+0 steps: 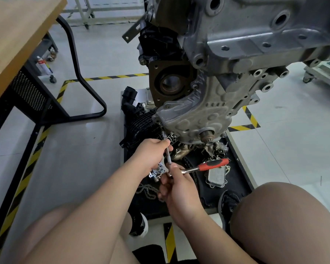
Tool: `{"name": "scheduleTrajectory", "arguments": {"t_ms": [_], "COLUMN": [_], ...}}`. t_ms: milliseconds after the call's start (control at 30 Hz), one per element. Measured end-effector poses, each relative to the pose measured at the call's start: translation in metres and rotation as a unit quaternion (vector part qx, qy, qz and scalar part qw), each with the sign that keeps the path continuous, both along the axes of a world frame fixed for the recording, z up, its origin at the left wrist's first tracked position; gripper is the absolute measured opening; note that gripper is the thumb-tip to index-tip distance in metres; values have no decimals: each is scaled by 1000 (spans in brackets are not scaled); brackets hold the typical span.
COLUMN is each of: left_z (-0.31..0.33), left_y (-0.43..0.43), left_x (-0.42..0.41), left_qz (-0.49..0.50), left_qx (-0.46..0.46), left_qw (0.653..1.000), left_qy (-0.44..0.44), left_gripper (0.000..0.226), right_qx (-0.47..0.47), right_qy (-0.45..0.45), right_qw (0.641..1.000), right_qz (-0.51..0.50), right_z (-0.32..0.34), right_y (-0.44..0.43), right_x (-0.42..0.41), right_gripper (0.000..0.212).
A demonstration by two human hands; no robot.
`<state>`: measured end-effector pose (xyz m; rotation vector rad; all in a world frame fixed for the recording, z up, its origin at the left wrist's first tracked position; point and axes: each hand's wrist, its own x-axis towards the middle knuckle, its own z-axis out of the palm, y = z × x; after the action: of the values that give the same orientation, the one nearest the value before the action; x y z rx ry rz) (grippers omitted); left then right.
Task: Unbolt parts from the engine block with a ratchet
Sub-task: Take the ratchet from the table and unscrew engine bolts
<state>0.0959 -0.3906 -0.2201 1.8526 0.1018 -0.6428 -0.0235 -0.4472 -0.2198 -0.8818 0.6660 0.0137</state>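
Under the engine block (189,119), left fingers (163,143) grasping extension (168,158), right fingers (174,166) grasping ratchet (208,165), open floor (80,149) leftward

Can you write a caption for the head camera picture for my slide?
Left hand grips the extension, its socket low on the engine; right hand holds the ratchet by its head.

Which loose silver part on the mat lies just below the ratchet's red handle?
The flat rectangular plate, right of the right hand holding the ratchet. The rounder silver part lies by the left hand instead.
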Motion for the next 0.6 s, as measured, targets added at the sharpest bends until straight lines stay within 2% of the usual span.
{"name": "scheduleTrajectory", "arguments": {"t_ms": [67, 133, 200, 267, 367, 433, 467, 533, 600], "left_z": [1, 2, 3, 3, 4, 5, 5, 7, 9], "left_y": [-1, -1, -1, 0, 0, -1, -1, -1, -2], "left_x": [0, 0, -1, -2, 0, 0, 0, 0, 0], "left_qz": [3, 0, -9, -12, -11, -6, -4, -2, -2], "left_qx": [7, 23, 41, 47, 59, 57, 52, 49, 38], "left_qw": [1000, 1000, 999, 999, 998, 998, 998, 999, 999], "left_qy": [-9, -15, -19, -23, -31, -30, -29, -22, -6], "left_gripper": [40, 39, 36, 34, 34, 35, 36, 36, 36], "right_qx": [-192, -375, -457, -455, -335, -161, -53, 144, 274], "right_qy": [-10, -24, -23, -30, -30, -7, 1, 11, 8], "right_qw": [981, 923, 878, 878, 935, 983, 996, 988, 961], "right_qz": [26, 86, 143, 146, 109, 87, 71, 46, 19], "right_z": [0, -3, -5, -6, -1, 3, 6, 13, 17], "right_y": [-3, -6, -8, -8, -6, -3, -3, -6, -10], "right_x": [-2, -3, -4, -4, -1, 0, 0, 2, 3], "right_gripper": [10, 11, 18, 19, 11, 15, 17, 20, 20]}}
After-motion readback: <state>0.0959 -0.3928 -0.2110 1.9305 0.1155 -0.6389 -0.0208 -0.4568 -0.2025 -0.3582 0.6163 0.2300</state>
